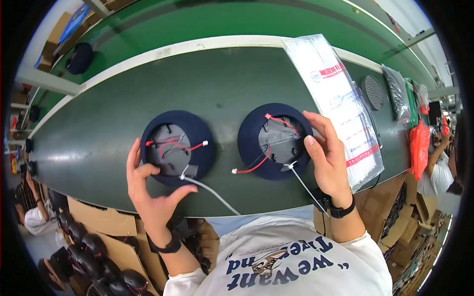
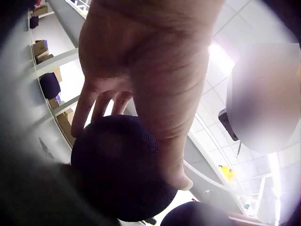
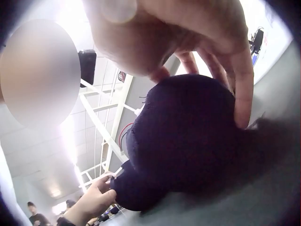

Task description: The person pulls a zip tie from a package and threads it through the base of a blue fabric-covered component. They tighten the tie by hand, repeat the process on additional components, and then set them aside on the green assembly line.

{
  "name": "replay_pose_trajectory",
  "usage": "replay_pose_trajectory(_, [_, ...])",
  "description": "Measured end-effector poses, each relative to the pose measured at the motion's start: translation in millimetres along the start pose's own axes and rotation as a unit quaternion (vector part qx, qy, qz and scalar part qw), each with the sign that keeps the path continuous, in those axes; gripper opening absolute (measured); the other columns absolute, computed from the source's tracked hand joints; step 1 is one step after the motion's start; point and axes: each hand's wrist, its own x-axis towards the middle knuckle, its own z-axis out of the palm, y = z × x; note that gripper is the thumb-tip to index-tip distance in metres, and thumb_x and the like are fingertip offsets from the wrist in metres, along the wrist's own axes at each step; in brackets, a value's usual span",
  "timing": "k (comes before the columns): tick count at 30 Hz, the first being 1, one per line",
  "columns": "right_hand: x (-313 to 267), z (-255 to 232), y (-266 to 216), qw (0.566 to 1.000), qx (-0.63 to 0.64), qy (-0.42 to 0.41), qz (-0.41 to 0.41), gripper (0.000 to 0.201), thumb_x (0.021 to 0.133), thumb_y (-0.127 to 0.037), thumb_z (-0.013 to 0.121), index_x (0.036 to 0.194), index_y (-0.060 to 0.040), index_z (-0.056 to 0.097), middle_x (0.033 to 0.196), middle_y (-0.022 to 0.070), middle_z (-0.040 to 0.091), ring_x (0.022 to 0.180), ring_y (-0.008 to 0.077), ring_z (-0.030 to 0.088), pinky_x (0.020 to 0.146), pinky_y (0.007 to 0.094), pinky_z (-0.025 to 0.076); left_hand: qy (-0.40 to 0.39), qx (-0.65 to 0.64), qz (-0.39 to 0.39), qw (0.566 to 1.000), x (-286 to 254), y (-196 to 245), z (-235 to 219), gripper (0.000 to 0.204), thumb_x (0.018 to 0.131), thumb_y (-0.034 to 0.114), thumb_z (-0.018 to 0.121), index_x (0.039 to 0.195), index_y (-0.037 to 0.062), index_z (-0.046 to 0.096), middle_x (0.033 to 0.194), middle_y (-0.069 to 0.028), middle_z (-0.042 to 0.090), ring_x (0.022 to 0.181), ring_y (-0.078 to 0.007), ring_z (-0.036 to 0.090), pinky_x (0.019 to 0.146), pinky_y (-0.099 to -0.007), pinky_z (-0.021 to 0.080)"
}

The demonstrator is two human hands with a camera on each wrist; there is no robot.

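Two round, dark-blue fabric-covered shells lie side by side on the green table with their hollow sides up. Inside the left shell [image 1: 201, 129] are a grey floor and red wires with a small white connector; a white cable tie [image 1: 212, 192] trails from its lower rim. My left hand [image 1: 153, 197] curves loosely along its left side, the index fingertip at the rim and the thumb spread below. The right shell [image 1: 249, 140] holds similar red and black wires, and a cable tie [image 1: 303, 185] sticks out at its rim. My right hand [image 1: 330, 160] grips its right side, thumb at the rim.
A clear plastic bag of white cable ties [image 1: 340, 106] lies to the right. Beyond it are a round grey mesh cover [image 1: 373, 92] and a red plastic bag [image 1: 419, 148]. Behind the white ledge runs a green belt bearing another dark shell [image 1: 80, 58]. Cardboard [image 1: 106, 217] stands below the table edge.
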Motion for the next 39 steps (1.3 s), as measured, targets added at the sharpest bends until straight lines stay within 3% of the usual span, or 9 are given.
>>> replay_pose_trajectory(8, [7.8,-1.0,-15.5,0.996,0.028,-0.013,0.08,0.041,0.103,-0.01,0.07,0.14,0.0006,0.057,0.137,0.0206,0.068,0.104,0.0195,0.073,0.083,0.0298,0.059,-0.015,-0.029,0.011,0.999,7.0,-5.5,-0.8,0.083,0.051,0.049,0.106,0.103,0.0075,0.058,0.153,-0.0312,0.056,0.137,-0.0483,0.06,0.114,-0.0542,0.048])
replay_pose_trajectory(14, [12.8,0.9,-11.8,0.997,0.013,-0.002,0.081,0.039,0.103,-0.005,0.067,0.139,0.0026,0.056,0.128,0.017,0.069,0.096,0.0151,0.071,0.082,0.026,0.056,-0.019,-0.038,0.042,0.998,13.4,-5.3,-4.2,0.077,0.051,0.042,0.107,0.101,0.0081,0.058,0.152,-0.0327,0.057,0.133,-0.0489,0.063,0.106,-0.0505,0.055])
replay_pose_trajectory(20, [12.9,2.5,-17.5,0.993,-0.099,0.027,0.064,0.031,0.103,-0.004,0.067,0.133,0.0046,0.067,0.107,0.0118,0.077,0.092,0.0092,0.069,0.079,0.0259,0.055,-0.053,0.005,0.02,0.998,15.2,4.8,-7.6,0.091,0.048,0.049,0.106,0.114,0.0072,0.06,0.155,-0.0321,0.054,0.14,-0.0469,0.058,0.114,-0.0548,0.048])
replay_pose_trajectory(23, [13.0,7.0,-30.5,0.985,-0.163,0.033,0.051,0.029,0.102,-0.007,0.069,0.13,0.0022,0.073,0.088,0.0103,0.078,0.078,0.0115,0.071,0.07,0.0281,0.056,0.06,0.045,0.06,0.995,-9.4,46.6,-5.2,0.082,0.052,0.046,0.107,0.112,0.0099,0.066,0.13,-0.0186,0.068,0.116,-0.0379,0.069,0.099,-0.0485,0.055])
replay_pose_trajectory(26, [13.9,5.3,-35.5,0.974,-0.223,0.03,0.014,0.031,0.099,-0.008,0.072,0.128,0.0026,0.074,0.093,0.0215,0.078,0.075,0.0243,0.076,0.069,0.0331,0.06,-0.107,-0.105,0.172,0.974,-23.4,102.7,24.4,0.054,0.06,0.028,0.105,0.103,0.0156,0.075,0.112,-0.004,0.074,0.089,-0.0305,0.072,0.082,-0.0419,0.059])
replay_pose_trajectory(27, [14.5,4.2,-33.1,0.973,-0.23,0.023,-0.016,0.031,0.099,-0.008,0.072,0.128,0.0026,0.074,0.097,0.0215,0.079,0.076,0.0264,0.077,0.068,0.033,0.06,-0.136,-0.086,0.156,0.974,-18.7,118.8,46.1,0.051,0.068,0.026,0.1,0.112,0.0147,0.077,0.12,-0.0049,0.072,0.101,-0.0308,0.069,0.088,-0.0423,0.058])
replay_pose_trajectory(29, [12.9,5.8,-33.1,0.979,-0.202,0.026,-0.006,0.032,0.1,-0.003,0.069,0.132,0.0007,0.074,0.087,0.014,0.079,0.075,0.0137,0.073,0.066,0.0276,0.058,-0.129,0.005,0.15,0.98,-15.8,128.1,83.4,0.05,0.074,0.027,0.096,0.118,0.0136,0.077,0.128,-0.0072,0.07,0.117,-0.0306,0.064,0.096,-0.0431,0.053])
replay_pose_trajectory(35, [12.0,1.1,-16.9,0.986,-0.16,0.034,-0.042,0.033,0.095,-0.012,0.078,0.125,0.0018,0.074,0.103,0.0223,0.078,0.078,0.0288,0.077,0.064,0.0338,0.06,-0.093,-0.002,0.138,0.986,-15.5,125.7,97.4,0.048,0.074,0.035,0.094,0.111,0.0116,0.074,0.132,-0.0088,0.063,0.12,-0.0334,0.058,0.1,-0.0461,0.048])
replay_pose_trajectory(39, [9.2,-0.4,-17.2,0.985,-0.168,0.024,-0.031,0.032,0.096,-0.012,0.076,0.124,0.002,0.073,0.102,0.0229,0.078,0.079,0.0304,0.077,0.066,0.035,0.061,-0.098,-0.004,0.124,0.987,-14.6,125.3,96.7,0.049,0.074,0.037,0.095,0.109,0.0118,0.072,0.134,-0.0101,0.061,0.124,-0.0372,0.057,0.106,-0.0485,0.045])
